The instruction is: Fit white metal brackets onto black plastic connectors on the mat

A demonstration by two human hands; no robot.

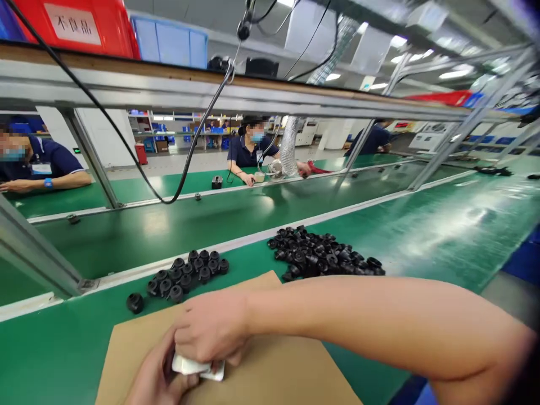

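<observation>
The setting is a factory assembly line: a green desk [442,236] runs beside a green conveyor belt [211,219], with a metal frame rail [211,90] overhead, a black cable [185,169] hanging from it, and a red bin [84,25] on top. A sheet of brown cardboard [270,365] lies on the desk at the near edge. Both hands work over this sheet. The right hand [211,329] is closed from above on a small white part [196,367]; the left hand [158,379] is curled under the same part and supports it from below. The part is held between the two hands, just above the cardboard; its exact form is mostly hidden by the fingers. Beyond the cardboard, a small orderly group of black rubber caps [185,273] sits to the left, with one cap apart from it. A larger loose heap of black rubber caps [320,256] lies to the right. Judging by this layout, the small group is the processed portion and the heap remains. Other workers sit across the belt.
</observation>
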